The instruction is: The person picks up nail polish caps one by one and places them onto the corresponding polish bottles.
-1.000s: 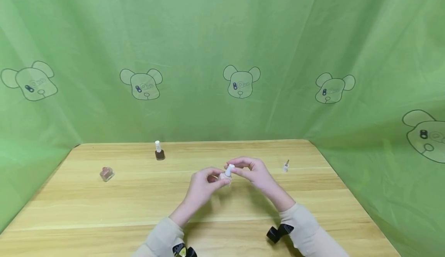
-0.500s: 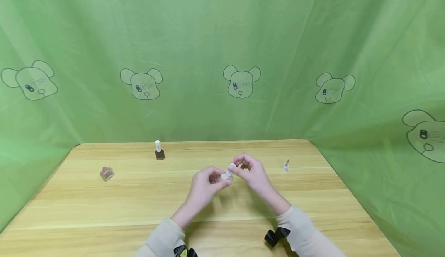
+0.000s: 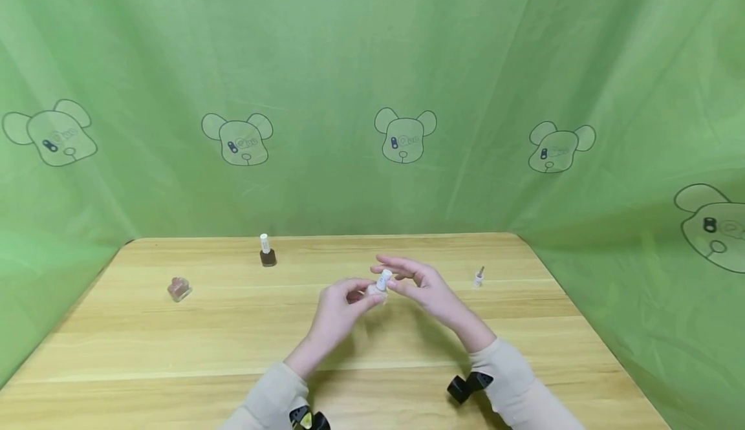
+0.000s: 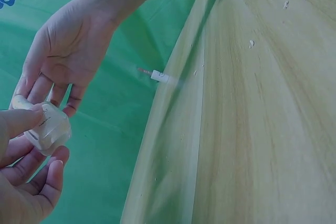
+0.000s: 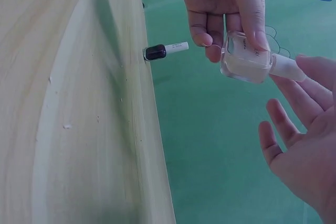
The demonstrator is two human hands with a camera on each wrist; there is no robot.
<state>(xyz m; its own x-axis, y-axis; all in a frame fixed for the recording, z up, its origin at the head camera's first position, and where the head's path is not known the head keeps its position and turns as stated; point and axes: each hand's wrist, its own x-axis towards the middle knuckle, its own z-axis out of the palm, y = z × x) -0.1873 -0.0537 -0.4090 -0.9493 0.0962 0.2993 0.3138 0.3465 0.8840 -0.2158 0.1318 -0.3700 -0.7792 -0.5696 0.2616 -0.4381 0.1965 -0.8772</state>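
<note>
A nail polish bottle (image 5: 247, 61) of clear glass with pale contents is held above the table in front of me. My left hand (image 3: 340, 310) grips its glass body between thumb and fingers. The white cap (image 5: 286, 67) sits on the bottle's neck, tilted up to the right in the head view. My right hand (image 3: 427, 291) has the cap between its thumb and index finger. The other right fingers stretch out behind, apart from the bottle in the right wrist view.
On the wooden table (image 3: 204, 339), a dark nail polish bottle (image 3: 268, 257) with a white cap stands at the back left. A pink bottle (image 3: 179, 289) without its long cap is further left. At right, a loose white cap (image 3: 478, 279) stands brush up. A green curtain (image 3: 326, 61) surrounds the table.
The right fingers curled around the cap half a second ago, and now they stretch out past it to the left. The left hand keeps its grip, with the bottle almost in place.
</note>
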